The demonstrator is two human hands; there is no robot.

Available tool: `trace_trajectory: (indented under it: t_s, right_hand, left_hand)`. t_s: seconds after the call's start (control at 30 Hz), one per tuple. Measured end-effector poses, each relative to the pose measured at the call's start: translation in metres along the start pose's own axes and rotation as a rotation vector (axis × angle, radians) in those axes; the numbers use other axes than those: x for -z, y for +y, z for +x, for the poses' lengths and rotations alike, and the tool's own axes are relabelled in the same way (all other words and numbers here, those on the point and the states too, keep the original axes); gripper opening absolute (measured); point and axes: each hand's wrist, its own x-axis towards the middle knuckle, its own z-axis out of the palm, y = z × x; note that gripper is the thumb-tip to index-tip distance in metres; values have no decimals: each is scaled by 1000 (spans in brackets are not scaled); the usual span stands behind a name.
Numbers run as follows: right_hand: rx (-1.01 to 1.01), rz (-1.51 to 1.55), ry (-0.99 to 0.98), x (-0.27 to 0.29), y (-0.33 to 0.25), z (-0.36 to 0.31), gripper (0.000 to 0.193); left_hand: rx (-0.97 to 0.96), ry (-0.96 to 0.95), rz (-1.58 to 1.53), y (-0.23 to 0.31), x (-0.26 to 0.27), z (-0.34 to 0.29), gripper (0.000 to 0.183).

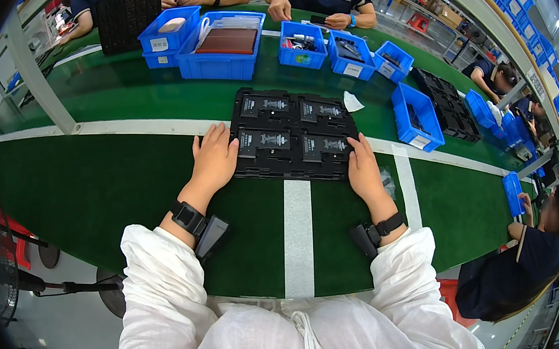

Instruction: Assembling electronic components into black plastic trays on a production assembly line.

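Note:
A black plastic tray (295, 133) lies on the green table in front of me, tilted a little across the white strip. Several flat black battery-like parts sit in its recesses, among them a near-left battery (263, 141) and a near-right battery (323, 147). My left hand (214, 156) grips the tray's left edge, thumb toward the top. On the opposite side my right hand (363, 168) holds the right edge, fingers along the rim. The undersides of both hands are hidden.
Blue bins (225, 60) with various parts line the far side. A small blue bin (416, 117) and more black trays (444, 104) stand to the right. A white scrap (352, 101) lies behind the tray. Co-workers sit across and at right; a metal post (41, 77) rises at left.

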Motion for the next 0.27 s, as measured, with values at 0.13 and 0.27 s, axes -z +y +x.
trace_trajectory:
  t_s: [0.13,0.27]
  right_hand:
    - [-7,0,-2,2,-1,0,30]
    - [-6,-1,-8,1,-2,1,31]
  left_hand:
    - [-10,1,4,-1,-2,1,41]
    - [0,-7,5,-2,-1,1,41]
